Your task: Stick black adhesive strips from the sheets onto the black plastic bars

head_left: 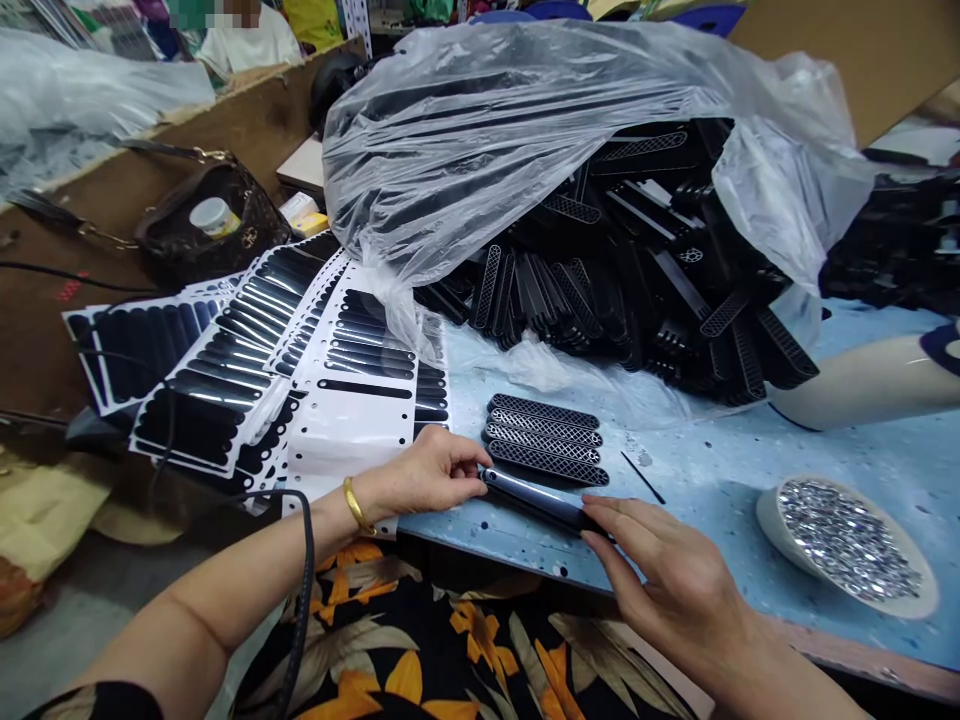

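Note:
A long black plastic strip [536, 496] with a glossy top face lies between my hands at the table's near edge. My left hand [442, 468] pinches its left end between thumb and fingers. Closed on the right end of the same strip is my right hand [660, 560]. Just behind it, several similar black pieces with a lattice pattern [547, 438] lie side by side. To the left of my left hand are white sheets [349, 430] carrying rows of glossy black strip-shaped stickers.
A clear plastic bag [525, 120] spills many black plastic parts [585, 290] at the back. On the right stands a white bowl [772, 530] of small shiny pieces. A thin black stick [643, 477] lies near the stacked pieces. A brown handbag [255, 205] sits back left; a black cable [307, 570] crosses my left forearm.

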A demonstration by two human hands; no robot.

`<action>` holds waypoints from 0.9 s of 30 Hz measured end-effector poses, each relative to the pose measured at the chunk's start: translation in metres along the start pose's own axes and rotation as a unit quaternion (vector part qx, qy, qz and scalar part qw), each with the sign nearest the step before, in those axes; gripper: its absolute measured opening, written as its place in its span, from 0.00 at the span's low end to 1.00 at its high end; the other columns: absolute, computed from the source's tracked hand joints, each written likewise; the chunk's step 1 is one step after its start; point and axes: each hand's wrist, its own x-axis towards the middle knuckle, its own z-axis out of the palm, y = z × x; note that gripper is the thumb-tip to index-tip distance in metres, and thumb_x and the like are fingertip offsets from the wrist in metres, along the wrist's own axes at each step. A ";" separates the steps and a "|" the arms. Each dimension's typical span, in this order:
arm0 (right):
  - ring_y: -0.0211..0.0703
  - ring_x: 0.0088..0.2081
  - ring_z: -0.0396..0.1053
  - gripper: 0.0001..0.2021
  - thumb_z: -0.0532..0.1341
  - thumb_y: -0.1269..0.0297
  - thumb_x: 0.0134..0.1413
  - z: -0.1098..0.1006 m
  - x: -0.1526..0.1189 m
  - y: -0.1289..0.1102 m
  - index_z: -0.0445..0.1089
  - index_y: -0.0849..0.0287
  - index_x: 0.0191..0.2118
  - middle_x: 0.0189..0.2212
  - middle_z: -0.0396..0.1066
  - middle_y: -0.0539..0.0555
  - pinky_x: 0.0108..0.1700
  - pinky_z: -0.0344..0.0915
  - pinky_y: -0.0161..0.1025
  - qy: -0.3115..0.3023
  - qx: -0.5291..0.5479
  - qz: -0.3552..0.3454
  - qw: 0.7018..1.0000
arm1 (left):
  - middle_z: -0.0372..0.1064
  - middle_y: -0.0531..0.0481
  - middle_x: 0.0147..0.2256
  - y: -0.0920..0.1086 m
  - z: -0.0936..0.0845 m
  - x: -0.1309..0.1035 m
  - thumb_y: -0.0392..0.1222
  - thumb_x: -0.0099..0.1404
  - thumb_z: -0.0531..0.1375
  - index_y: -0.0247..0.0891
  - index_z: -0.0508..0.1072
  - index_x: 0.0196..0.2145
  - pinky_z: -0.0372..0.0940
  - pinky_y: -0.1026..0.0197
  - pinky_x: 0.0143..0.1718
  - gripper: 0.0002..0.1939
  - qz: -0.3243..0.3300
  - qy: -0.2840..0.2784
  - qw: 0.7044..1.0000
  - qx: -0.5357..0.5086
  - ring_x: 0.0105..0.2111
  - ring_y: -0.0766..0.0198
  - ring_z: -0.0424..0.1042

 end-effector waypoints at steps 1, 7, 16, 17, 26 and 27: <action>0.48 0.33 0.77 0.10 0.57 0.73 0.59 0.001 0.000 0.000 0.75 0.61 0.40 0.33 0.78 0.60 0.34 0.76 0.43 0.002 -0.001 -0.002 1.000 | 0.67 0.55 0.20 0.000 0.000 0.000 0.34 0.55 0.62 0.31 0.79 0.36 0.60 0.69 0.24 0.10 0.000 -0.001 1.000 0.001 0.20 0.70 0.66; 0.47 0.33 0.76 0.10 0.56 0.75 0.59 0.002 0.003 -0.001 0.73 0.62 0.40 0.32 0.78 0.59 0.34 0.75 0.42 0.000 -0.003 -0.015 1.000 | 0.68 0.55 0.20 -0.002 -0.001 0.001 0.33 0.55 0.62 0.31 0.78 0.36 0.61 0.69 0.24 0.10 0.005 -0.005 1.000 0.005 0.21 0.70 0.67; 0.46 0.29 0.72 0.10 0.53 0.77 0.60 0.003 0.004 -0.003 0.71 0.64 0.37 0.29 0.75 0.59 0.30 0.70 0.42 -0.032 -0.016 -0.017 0.999 | 0.68 0.55 0.19 -0.003 0.001 0.001 0.33 0.55 0.62 0.29 0.78 0.37 0.60 0.70 0.22 0.10 -0.003 -0.003 1.000 -0.009 0.20 0.71 0.66; 0.46 0.29 0.72 0.10 0.53 0.77 0.60 0.003 0.004 -0.003 0.71 0.64 0.36 0.29 0.75 0.59 0.30 0.69 0.42 -0.034 -0.014 -0.014 0.999 | 0.68 0.55 0.19 -0.003 0.001 0.001 0.33 0.55 0.62 0.29 0.78 0.36 0.60 0.70 0.22 0.10 -0.004 -0.003 1.000 -0.011 0.20 0.71 0.66; 0.46 0.31 0.71 0.11 0.53 0.77 0.60 0.004 0.001 -0.005 0.70 0.63 0.32 0.29 0.73 0.59 0.32 0.67 0.43 -0.065 0.000 0.016 0.998 | 0.67 0.55 0.18 -0.003 -0.001 0.002 0.33 0.55 0.60 0.28 0.77 0.37 0.60 0.71 0.19 0.11 -0.029 -0.010 0.998 -0.051 0.18 0.70 0.67; 0.46 0.31 0.71 0.11 0.53 0.77 0.60 0.004 0.000 -0.005 0.70 0.62 0.31 0.29 0.73 0.59 0.33 0.67 0.43 -0.065 0.000 0.018 0.998 | 0.67 0.55 0.18 -0.002 -0.001 0.002 0.33 0.55 0.60 0.28 0.77 0.37 0.60 0.71 0.19 0.11 -0.037 -0.015 0.998 -0.056 0.18 0.70 0.68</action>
